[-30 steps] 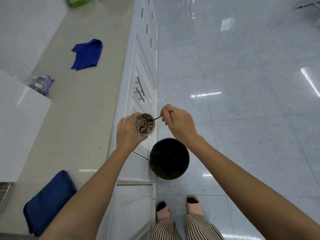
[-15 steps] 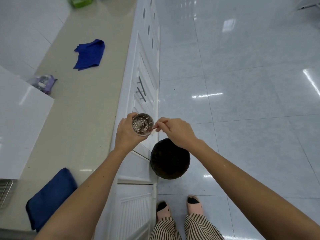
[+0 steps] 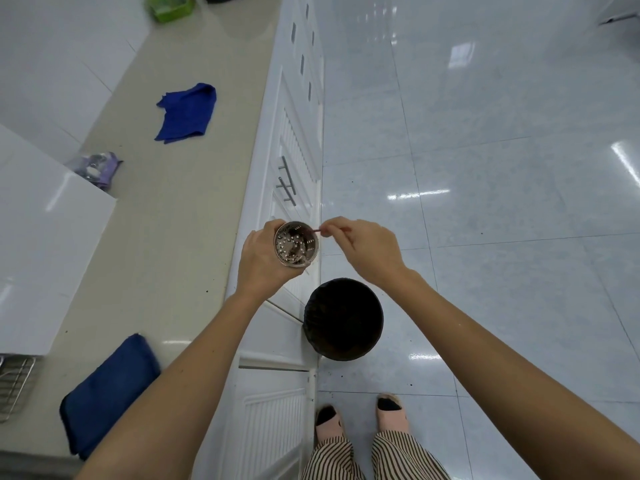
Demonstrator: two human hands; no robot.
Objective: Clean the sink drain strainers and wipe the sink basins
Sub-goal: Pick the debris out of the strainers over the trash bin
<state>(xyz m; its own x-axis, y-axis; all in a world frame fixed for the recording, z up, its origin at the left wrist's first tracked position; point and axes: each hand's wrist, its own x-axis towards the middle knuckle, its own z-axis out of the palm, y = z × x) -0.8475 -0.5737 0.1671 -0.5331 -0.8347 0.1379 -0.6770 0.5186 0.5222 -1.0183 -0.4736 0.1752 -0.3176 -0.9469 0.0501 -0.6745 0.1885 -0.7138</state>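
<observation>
Fingertips [image 3: 328, 229] of the right hand [image 3: 367, 251] pinch tight on a thin reddish stick [image 3: 316, 231], its far end poking thru the wall of a perforated metal strainer [image 3: 296, 244]. The left hand [image 3: 261, 266] cups the strainer from the side and below, fingers curled round its body, mouth tilted toward the camera, w/ dark bits clinging inside. The strainer is in mid-air at the front edge of the beige countertop [image 3: 166, 237], above the white cabinet fronts and not squarely over the black-lined bin [image 3: 344, 318], which stands on the floor nearer the person's slippered feet [image 3: 391, 410]. Likely step: picking clogged holes clean; the sink basins aren't in view. Risks, as judged: loosened gunk may drop onto the cabinet front or tiles rather than the bin, since the strainer hangs off to the side of it; dark specks [image 3: 343, 375] already dot the floor by the bin. A hard jab could snap the slim stick or knock the strainer out of its one-handed hold. Further out: a folded dark-blue cloth [image 3: 107, 389] near the counter's close end, a crumpled blue cloth [image 3: 187, 112] farther along, a purple packet [image 3: 98, 168], a green tub [image 3: 169, 6]. No brand or lettering is legible; the packet's print is too blurred.
</observation>
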